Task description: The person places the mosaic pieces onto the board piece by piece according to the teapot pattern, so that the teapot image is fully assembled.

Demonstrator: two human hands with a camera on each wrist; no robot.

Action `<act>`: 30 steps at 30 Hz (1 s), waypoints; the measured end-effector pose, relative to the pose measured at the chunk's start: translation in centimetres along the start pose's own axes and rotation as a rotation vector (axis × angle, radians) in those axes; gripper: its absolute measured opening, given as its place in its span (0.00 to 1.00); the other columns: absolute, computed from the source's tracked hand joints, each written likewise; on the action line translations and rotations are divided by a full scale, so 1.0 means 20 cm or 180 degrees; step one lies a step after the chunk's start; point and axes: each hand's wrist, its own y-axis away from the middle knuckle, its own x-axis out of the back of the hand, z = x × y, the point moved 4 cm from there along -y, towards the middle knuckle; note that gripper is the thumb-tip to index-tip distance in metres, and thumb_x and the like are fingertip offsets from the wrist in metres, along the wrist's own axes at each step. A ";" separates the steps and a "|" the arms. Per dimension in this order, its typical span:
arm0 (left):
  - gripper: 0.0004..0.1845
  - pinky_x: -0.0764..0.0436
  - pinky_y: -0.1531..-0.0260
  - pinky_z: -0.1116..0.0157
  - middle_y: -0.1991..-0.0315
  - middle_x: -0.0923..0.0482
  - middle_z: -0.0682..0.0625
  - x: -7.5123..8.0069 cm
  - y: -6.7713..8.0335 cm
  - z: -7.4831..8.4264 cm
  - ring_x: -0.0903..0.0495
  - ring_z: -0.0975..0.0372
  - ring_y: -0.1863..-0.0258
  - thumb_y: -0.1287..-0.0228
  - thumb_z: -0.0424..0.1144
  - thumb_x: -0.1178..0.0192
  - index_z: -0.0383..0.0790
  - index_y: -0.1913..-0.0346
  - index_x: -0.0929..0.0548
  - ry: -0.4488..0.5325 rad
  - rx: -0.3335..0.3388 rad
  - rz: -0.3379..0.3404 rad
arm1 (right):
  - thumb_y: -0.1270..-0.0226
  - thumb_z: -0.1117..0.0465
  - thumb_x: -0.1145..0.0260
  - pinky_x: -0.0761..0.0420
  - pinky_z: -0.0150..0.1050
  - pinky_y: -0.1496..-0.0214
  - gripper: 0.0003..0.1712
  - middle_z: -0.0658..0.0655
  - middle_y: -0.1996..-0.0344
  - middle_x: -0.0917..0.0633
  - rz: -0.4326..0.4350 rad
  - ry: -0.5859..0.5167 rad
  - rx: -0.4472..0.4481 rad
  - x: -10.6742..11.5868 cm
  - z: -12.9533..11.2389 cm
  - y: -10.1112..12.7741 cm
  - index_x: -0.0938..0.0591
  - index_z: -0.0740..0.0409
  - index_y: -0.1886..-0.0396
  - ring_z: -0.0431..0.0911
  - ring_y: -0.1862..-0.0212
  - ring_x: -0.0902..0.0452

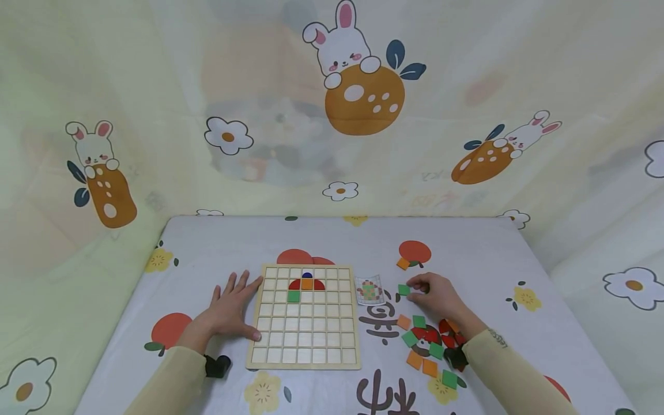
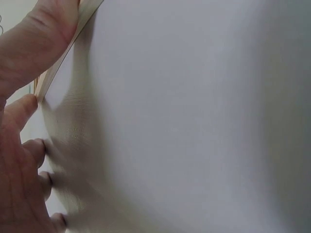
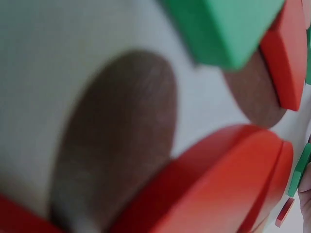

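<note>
A wooden grid board (image 1: 303, 365) lies flat on the cloth. In its upper rows sit a blue half-round piece (image 1: 307, 275), an orange square (image 1: 307, 284) between two red quarter-round pieces (image 1: 319, 285), and a green square (image 1: 294, 296). My left hand (image 1: 227, 314) rests spread at the board's left edge, thumb and index finger touching the frame. Right of the board, my right hand (image 1: 437, 297) pinches a green square tile (image 1: 403, 290) between thumb and index finger. That tile (image 3: 299, 170) also shows at the right edge of the right wrist view, by the fingertip.
A small pattern card (image 1: 369, 290) lies between the board and my right hand. Loose green, orange and red pieces (image 1: 429, 368) are scattered below the right hand, several by its wrist. One orange square (image 1: 403, 263) lies farther back. A printed curtain (image 1: 280, 190) hangs behind the table.
</note>
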 end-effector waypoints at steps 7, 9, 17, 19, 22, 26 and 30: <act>0.69 0.64 0.36 0.34 0.24 0.60 0.38 0.01 0.00 0.01 0.68 0.40 0.27 0.76 0.61 0.21 0.49 0.25 0.47 0.0024 0.0004 0.0002 | 0.41 0.59 0.29 0.23 0.41 0.55 0.18 0.55 0.60 0.20 -0.0006 -0.0021 -0.0072 0.00 0.01 0.00 0.18 0.57 0.50 0.49 0.58 0.29; 0.69 0.65 0.36 0.34 0.24 0.60 0.38 0.01 0.00 0.01 0.68 0.40 0.27 0.76 0.61 0.21 0.49 0.25 0.47 0.0026 0.0008 0.0000 | 0.40 0.58 0.30 0.23 0.40 0.55 0.18 0.55 0.60 0.20 -0.0001 -0.0043 -0.0098 0.01 0.01 0.01 0.18 0.57 0.50 0.49 0.59 0.29; 0.68 0.65 0.36 0.33 0.24 0.60 0.38 0.01 0.01 0.01 0.68 0.40 0.27 0.75 0.61 0.21 0.48 0.25 0.46 0.0016 0.0011 -0.0002 | 0.41 0.59 0.29 0.23 0.37 0.62 0.17 0.54 0.64 0.18 0.0129 -0.0194 0.0184 0.07 -0.06 0.01 0.16 0.58 0.53 0.48 0.62 0.27; 0.68 0.65 0.36 0.33 0.24 0.60 0.38 0.01 0.01 0.01 0.68 0.40 0.27 0.75 0.61 0.21 0.48 0.25 0.46 0.0012 0.0008 0.0004 | 0.42 0.59 0.29 0.24 0.36 0.65 0.16 0.54 0.65 0.18 0.0189 -0.0187 0.0321 0.08 -0.10 0.01 0.16 0.59 0.54 0.47 0.63 0.27; 0.68 0.64 0.36 0.33 0.25 0.59 0.37 0.01 0.01 0.01 0.68 0.40 0.27 0.74 0.61 0.21 0.47 0.25 0.46 0.0009 0.0004 0.0008 | 0.43 0.59 0.28 0.24 0.36 0.66 0.15 0.54 0.65 0.17 0.0263 -0.0162 0.0511 0.08 -0.17 0.01 0.15 0.59 0.56 0.46 0.64 0.26; 0.68 0.65 0.36 0.33 0.25 0.59 0.37 0.01 0.01 0.01 0.68 0.40 0.27 0.74 0.61 0.21 0.48 0.25 0.46 0.0015 0.0014 -0.0001 | 0.45 0.60 0.26 0.24 0.36 0.67 0.15 0.52 0.67 0.17 0.0265 -0.0180 0.0621 0.05 -0.26 0.00 0.14 0.59 0.57 0.46 0.65 0.25; 0.68 0.65 0.36 0.33 0.25 0.60 0.37 0.01 0.01 0.01 0.68 0.40 0.27 0.75 0.61 0.22 0.48 0.25 0.46 0.0026 0.0020 0.0001 | 0.46 0.60 0.26 0.23 0.35 0.68 0.15 0.50 0.67 0.18 0.0216 -0.0197 0.0634 0.00 -0.34 -0.01 0.14 0.57 0.57 0.44 0.65 0.26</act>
